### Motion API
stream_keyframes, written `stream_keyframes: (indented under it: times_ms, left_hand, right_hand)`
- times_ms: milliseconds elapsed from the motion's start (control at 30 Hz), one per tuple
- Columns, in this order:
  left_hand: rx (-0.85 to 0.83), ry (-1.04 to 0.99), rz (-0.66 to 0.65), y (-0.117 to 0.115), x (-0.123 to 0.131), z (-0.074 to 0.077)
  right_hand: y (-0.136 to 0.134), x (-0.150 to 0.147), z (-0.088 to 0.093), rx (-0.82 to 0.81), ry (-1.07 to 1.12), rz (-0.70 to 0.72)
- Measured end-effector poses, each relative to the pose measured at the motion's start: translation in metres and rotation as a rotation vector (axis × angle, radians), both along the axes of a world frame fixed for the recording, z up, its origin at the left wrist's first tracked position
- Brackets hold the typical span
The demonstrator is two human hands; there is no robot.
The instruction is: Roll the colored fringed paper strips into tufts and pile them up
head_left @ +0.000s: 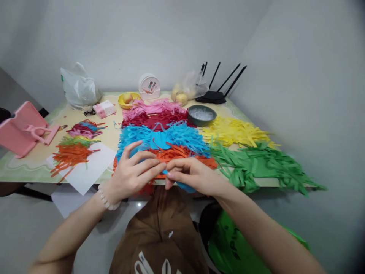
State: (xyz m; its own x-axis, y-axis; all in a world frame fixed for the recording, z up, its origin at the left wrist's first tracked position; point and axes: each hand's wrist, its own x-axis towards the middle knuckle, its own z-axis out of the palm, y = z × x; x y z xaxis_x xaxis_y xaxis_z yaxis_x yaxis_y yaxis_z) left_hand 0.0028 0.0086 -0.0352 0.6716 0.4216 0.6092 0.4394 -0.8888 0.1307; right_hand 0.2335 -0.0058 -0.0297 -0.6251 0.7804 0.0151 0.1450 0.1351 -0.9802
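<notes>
This looks like a home, most likely a dining corner. A surface (110, 133) with a cream cover and green scalloped edging stands against a plain, pale wall (99, 42), above a glossy floor (94, 236). Household things line its back: a black Wi-Fi router (211, 97) with raised antennas, a yellow bowl (122, 104) with fruit (127, 98), and a white carrier bag (80, 89). Colourful fringed pieces (236, 131) lend it a home-craft look.

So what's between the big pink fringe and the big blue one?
Red fringe lies between the pink fringe and blue fringe in the head view.
</notes>
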Motion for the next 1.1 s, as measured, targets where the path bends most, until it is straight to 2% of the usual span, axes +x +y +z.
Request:
stream_keyframes:
  times_ms: [67,167,267,367,467,533,700,833,933,1100]
  left_hand:
    - [-0.013,0.0,0.011,0.0,-0.002,-0.001]
    - [-0.052,0.007,0.038,0.0,-0.002,-0.001]
    - [-0.219,-0.008,0.073,-0.002,0.0,0.003]
    - [-0.419,-0.061,0.1,-0.005,0.003,0.008]
    - [-0.536,-0.085,0.09,-0.006,0.005,0.011]
    - [-0.579,-0.096,0.08,-0.007,0.005,0.013]
    - [-0.646,-0.14,0.106,-0.008,0.008,0.016]
    - [-0.626,-0.188,0.118,-0.01,0.011,0.016]
    - [-0.628,-0.207,0.101,-0.011,0.013,0.018]
    - [-0.83,-0.256,0.148,-0.015,0.016,0.027]
  right_hand:
    - [-0.003,-0.004,-0.003,0.068,-0.016,-0.08]
    - [-0.009,-0.005,-0.003,0.277,-0.104,-0.246]
    - [-0.013,-0.002,0.002,0.414,-0.179,-0.304]
    - [-0.011,0.002,0.008,0.407,-0.221,-0.292]
    - [-0.008,0.007,0.012,0.347,-0.246,-0.254]
    - [-0.008,0.009,0.011,0.371,-0.248,-0.264]
    - [-0.012,0.009,0.006,0.582,-0.213,-0.345]
    - [-0.015,0.008,0.007,0.589,-0.247,-0.396]
    - [-0.016,0.007,0.01,0.589,-0.262,-0.383]
    - [-0.019,0.006,0.017,0.58,-0.274,-0.378]
